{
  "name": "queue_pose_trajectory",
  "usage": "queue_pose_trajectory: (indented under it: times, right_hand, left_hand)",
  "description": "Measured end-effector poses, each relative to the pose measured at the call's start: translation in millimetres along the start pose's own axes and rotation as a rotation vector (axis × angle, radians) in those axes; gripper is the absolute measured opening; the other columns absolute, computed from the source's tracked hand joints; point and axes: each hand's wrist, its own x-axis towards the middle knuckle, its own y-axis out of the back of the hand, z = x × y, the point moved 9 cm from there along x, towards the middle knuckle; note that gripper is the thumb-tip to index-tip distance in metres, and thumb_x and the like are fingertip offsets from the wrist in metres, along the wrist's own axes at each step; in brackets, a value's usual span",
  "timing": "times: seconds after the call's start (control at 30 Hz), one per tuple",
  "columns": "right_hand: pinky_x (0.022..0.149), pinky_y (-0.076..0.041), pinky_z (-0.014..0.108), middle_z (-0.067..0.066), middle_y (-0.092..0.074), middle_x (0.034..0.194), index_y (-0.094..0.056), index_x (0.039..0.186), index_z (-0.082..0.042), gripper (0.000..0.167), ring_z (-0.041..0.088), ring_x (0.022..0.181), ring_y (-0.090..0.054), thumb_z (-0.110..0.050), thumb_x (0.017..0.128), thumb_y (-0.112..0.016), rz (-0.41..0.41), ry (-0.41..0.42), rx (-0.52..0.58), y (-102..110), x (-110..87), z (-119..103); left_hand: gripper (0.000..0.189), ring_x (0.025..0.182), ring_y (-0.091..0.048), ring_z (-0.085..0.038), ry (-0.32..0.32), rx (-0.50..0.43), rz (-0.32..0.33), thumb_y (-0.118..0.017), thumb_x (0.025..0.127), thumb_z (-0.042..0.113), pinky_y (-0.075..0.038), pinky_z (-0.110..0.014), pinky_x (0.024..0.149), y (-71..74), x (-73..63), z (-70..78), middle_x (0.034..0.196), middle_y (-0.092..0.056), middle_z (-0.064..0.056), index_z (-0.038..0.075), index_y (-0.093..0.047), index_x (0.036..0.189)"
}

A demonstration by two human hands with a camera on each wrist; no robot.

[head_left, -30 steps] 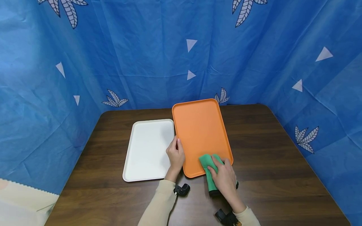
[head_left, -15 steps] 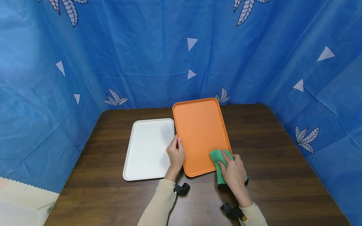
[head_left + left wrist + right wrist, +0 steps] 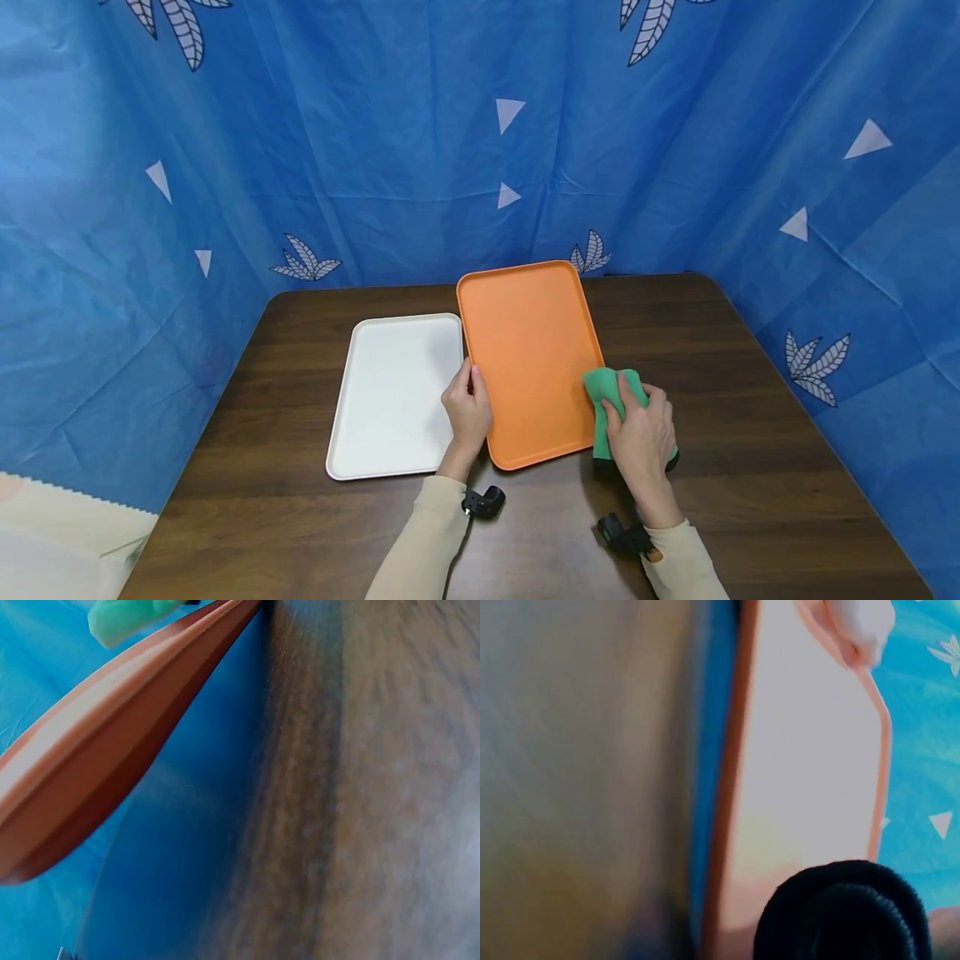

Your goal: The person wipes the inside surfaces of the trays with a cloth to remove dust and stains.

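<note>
An orange tray [image 3: 525, 350] is held up off the table, with a strip of blue showing between it and the wood in both wrist views. My left hand [image 3: 467, 412] grips its left edge, thumb on the upper side. At the tray's lower right edge, my right hand [image 3: 645, 433] grips a folded green cloth [image 3: 602, 387] with dark trim, pressed against the rim. In the left wrist view the cloth [image 3: 131, 616] shows above the tray's rim [image 3: 97, 742]. The cloth's dark edge [image 3: 840, 900] fills the bottom of the right wrist view.
A white tray [image 3: 393, 392] lies flat on the brown wooden table [image 3: 750, 467], just left of the orange one. A blue patterned curtain [image 3: 420, 150] surrounds the table's back and sides. Black wrist cameras [image 3: 483, 502] sit on both wrists.
My right hand has slid the green cloth rightward and up, from the orange tray's lower middle to its right edge. My left hand keeps its grip and the tray stays nearly still.
</note>
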Motion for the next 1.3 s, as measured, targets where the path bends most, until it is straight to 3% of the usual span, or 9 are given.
queue_pose_trajectory:
  times: [0.17, 0.3, 0.7, 0.83, 1.03, 1.3]
  right_hand:
    - [0.066, -0.044, 0.057, 0.033, -0.052, 0.116, -0.061, 0.131, -0.002, 0.048, 0.047, 0.095, -0.050, -0.017, 0.086, -0.074, 0.020, -0.028, 0.008, 10.8, 18.0, 6.1]
    - [0.067, -0.043, 0.056, 0.034, -0.051, 0.117, -0.060, 0.132, -0.002, 0.049, 0.047, 0.097, -0.049, -0.016, 0.087, -0.073, 0.022, -0.020, 0.020, 13.6, 27.3, 6.7]
    - [0.066, -0.043, 0.055, 0.033, -0.051, 0.117, -0.060, 0.133, -0.003, 0.048, 0.047, 0.095, -0.049, -0.015, 0.088, -0.072, 0.027, -0.016, 0.035, 18.4, 33.6, 0.3]
    - [0.067, -0.043, 0.056, 0.033, -0.051, 0.118, -0.059, 0.133, -0.003, 0.048, 0.047, 0.096, -0.049, -0.016, 0.089, -0.072, 0.018, -0.018, 0.033, 18.5, 33.4, 0.0]
    - [0.068, -0.044, 0.056, 0.034, -0.051, 0.117, -0.060, 0.133, -0.003, 0.049, 0.047, 0.097, -0.049, -0.017, 0.088, -0.073, 0.010, -0.024, 0.030, 19.7, 33.2, 1.6]
    - [0.066, -0.044, 0.057, 0.033, -0.051, 0.118, -0.060, 0.132, -0.003, 0.048, 0.047, 0.096, -0.050, -0.018, 0.088, -0.073, 0.015, -0.027, 0.032, 22.0, 31.8, 5.2]
  left_hand:
    - [0.017, 0.054, -0.057, -0.023, 0.025, 0.007, -0.012, -0.057, 0.091, -0.007, -0.048, -0.031, 0.048, -1.1, 0.0, -2.7, 0.070, -0.065, -0.022, -0.016, -0.067, 0.100]
    - [0.015, 0.049, -0.047, -0.017, 0.065, 0.005, -0.057, -0.055, 0.093, -0.004, -0.040, -0.025, 0.046, -6.0, 2.4, -9.1, 0.057, -0.052, -0.013, -0.009, -0.063, 0.082]
    - [0.030, 0.048, -0.034, -0.009, 0.169, 0.008, -0.192, -0.051, 0.095, -0.001, -0.031, -0.020, 0.046, -24.1, 4.6, -24.6, 0.052, -0.038, -0.004, 0.002, -0.050, 0.065]
    - [0.027, 0.049, -0.035, -0.009, 0.218, 0.025, -0.221, -0.052, 0.093, -0.001, -0.031, -0.021, 0.047, -29.7, 5.0, -31.7, 0.051, -0.042, -0.006, 0.001, -0.055, 0.066]
    - [0.020, 0.052, -0.043, -0.013, 0.289, 0.029, -0.281, -0.054, 0.094, -0.001, -0.038, -0.025, 0.051, -39.9, 5.6, -39.3, 0.059, -0.057, -0.014, -0.007, -0.067, 0.080]
    - [0.020, 0.058, -0.054, -0.017, 0.412, 0.030, -0.364, -0.055, 0.095, 0.001, -0.047, -0.029, 0.055, -52.0, 2.6, -48.8, 0.069, -0.066, -0.018, -0.008, -0.070, 0.087]
